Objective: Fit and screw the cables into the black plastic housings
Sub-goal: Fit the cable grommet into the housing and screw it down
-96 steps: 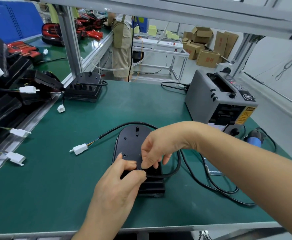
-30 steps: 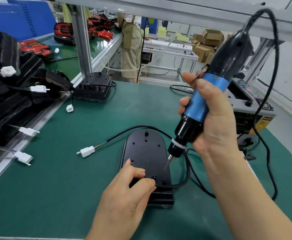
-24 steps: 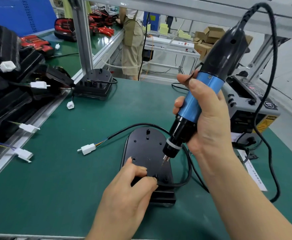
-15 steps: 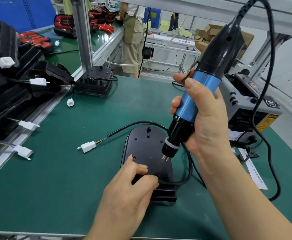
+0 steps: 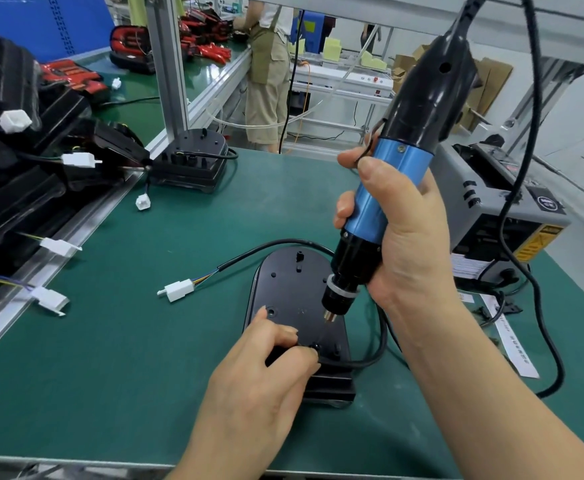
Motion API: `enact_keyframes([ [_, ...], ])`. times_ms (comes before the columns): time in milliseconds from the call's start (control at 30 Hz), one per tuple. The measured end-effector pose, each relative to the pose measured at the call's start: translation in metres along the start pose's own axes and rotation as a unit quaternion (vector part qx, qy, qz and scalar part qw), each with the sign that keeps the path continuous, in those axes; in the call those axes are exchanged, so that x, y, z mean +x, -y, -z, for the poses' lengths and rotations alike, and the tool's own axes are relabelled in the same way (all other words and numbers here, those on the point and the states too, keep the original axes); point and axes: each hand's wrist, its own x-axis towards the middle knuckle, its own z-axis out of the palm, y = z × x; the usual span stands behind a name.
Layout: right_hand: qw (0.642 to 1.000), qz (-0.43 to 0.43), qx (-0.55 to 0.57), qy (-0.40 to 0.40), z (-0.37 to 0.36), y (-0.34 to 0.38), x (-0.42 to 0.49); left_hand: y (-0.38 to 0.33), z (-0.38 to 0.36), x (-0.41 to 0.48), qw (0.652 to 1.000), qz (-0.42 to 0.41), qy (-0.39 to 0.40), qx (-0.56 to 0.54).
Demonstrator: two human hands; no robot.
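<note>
- The housing (image 5: 297, 299) lies flat on the green mat (image 5: 110, 358), near its front edge. The cable (image 5: 375, 355) leaves its near end, loops round the right side and over the far end, and finishes in a white plug (image 5: 179, 291) lying on the mat to the left.
- The left hand (image 5: 259, 372) has its fingers curled, with thumb and forefinger pinching the housing's near end just beside a dark screw (image 5: 316, 346).
- The right hand (image 5: 401, 244) is wrapped round the blue screwdriver (image 5: 384, 195). The tool is held tilted, with its bit (image 5: 328, 318) aimed at that screw (whether the tip is seated yet, I cannot tell).
- Driven at this slant, the bit could skip out of the screw head and score the plastic, or catch the fingertips (image 5: 309, 362) right next to it.
- If the cable is not sitting properly in its place, tightening could pinch it or leave it loose.
- The tool's own cord (image 5: 534, 168) arches high and drops to the mat on the right, so its drag could pull the screwdriver off line.
- Further out on the right are a grey machine (image 5: 501, 209) and a paper strip (image 5: 512, 344). A second housing (image 5: 193, 161) sits at the far edge, and a heap of black parts (image 5: 13, 168) is on the left.
- A person (image 5: 266, 81) stands at the next bench.
- None of these lies between tool and screw. Only the left hand's own fingers crowd it.
</note>
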Motion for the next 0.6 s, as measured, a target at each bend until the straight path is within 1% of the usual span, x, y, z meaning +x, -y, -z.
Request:
enact_keyframes([
  [333, 1.000, -0.001, -0.001, 0.008, -0.0056, 0.0013, -0.0011, 0.0003, -0.0013, -0.0001, 1.000, 0.007, 0.003, 0.001],
  [600, 0.999, 0.009, -0.014, 0.036, -0.0067, -0.0018, -0.0025, 0.0007, -0.0015, -0.0003, 1.000, 0.013, 0.008, 0.005],
])
